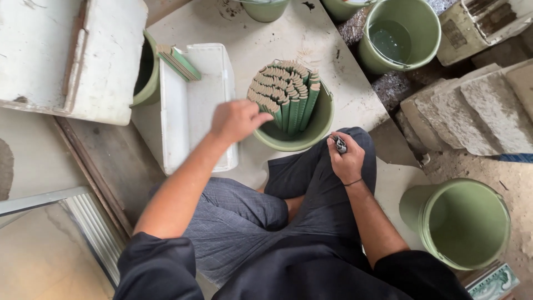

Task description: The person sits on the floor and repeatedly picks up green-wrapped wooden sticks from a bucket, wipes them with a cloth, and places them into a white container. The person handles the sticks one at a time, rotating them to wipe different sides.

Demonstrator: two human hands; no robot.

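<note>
The right hand [345,157] rests on the person's knee, closed around a small dark tool [340,144]. Just ahead, the left hand [236,120], fingers curled loosely and gripping nothing, touches the near edge of the green sticks [286,91] standing packed in a green bucket [311,133]. A white foam box [194,105] lies beside it, and 1 more green bucket holding water [400,33] stands farther off.

Six green buckets show: one [311,130] packed with green sticks just ahead of the hands, and five others, of which one [463,222] stands right of them. Two white foam boxes [194,105] lie to the left.
</note>
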